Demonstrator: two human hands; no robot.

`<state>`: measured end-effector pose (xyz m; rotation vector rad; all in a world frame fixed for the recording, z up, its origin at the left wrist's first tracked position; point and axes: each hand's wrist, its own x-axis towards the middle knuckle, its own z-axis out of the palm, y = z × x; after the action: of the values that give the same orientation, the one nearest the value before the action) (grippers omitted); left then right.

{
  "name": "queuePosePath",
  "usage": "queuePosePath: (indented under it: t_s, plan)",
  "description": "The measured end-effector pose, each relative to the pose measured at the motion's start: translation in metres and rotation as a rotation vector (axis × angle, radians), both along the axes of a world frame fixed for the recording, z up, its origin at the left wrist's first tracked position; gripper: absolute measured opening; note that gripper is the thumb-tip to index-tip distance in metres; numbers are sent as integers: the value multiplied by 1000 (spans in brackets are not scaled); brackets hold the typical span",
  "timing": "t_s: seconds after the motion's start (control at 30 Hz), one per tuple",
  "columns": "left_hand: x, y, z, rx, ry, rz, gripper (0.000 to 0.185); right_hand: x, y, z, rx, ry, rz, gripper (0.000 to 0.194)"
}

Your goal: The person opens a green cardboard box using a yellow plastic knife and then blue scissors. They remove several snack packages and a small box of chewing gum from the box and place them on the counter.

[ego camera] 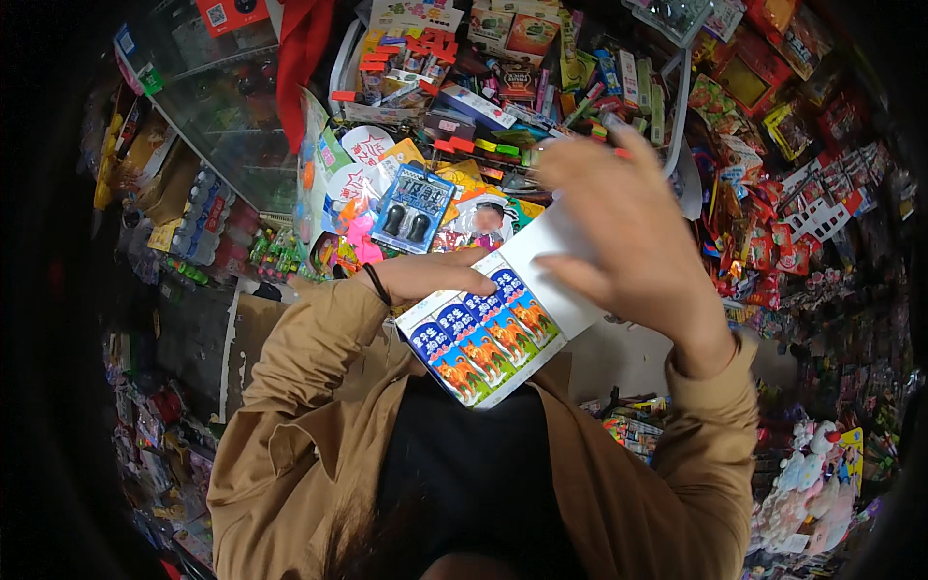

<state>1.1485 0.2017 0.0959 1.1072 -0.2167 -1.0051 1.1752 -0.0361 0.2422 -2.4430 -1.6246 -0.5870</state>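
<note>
Tilted in front of my chest is an open paperboard display box [528,371]. Several small blue packs [478,348] with dog pictures stand side by side in it, printed with writing. My left hand [428,279] grips the box at its upper left, with the thumb over the packs' top edge. The white inside of the raised lid [525,246] shows at the box's right. Over that lid my right hand [623,217] is blurred, its thumb spread from the fingers. I see nothing held in it; whether the thumb touches the lid is unclear.
Beyond my hands stands a white-rimmed bin [681,94] heaped with small boxed goods. A blue carded toy [413,210] lies among bagged items past my left hand. A glass display case [225,109] is at upper left, wrapped snacks [783,232] at right, plush toys [812,486] at lower right.
</note>
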Motion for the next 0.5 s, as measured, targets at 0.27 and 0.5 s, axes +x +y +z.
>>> queuePosePath:
  t_s: [0.27, 0.5]
  plan:
    - [0, -10, 12, 183, -40, -82, 63, 67, 46, -41, -900, 1008, 41, 33]
    - [-11, -7, -10, 175, -25, -113, 57, 37, 28, -65, -712, 991, 102, 28]
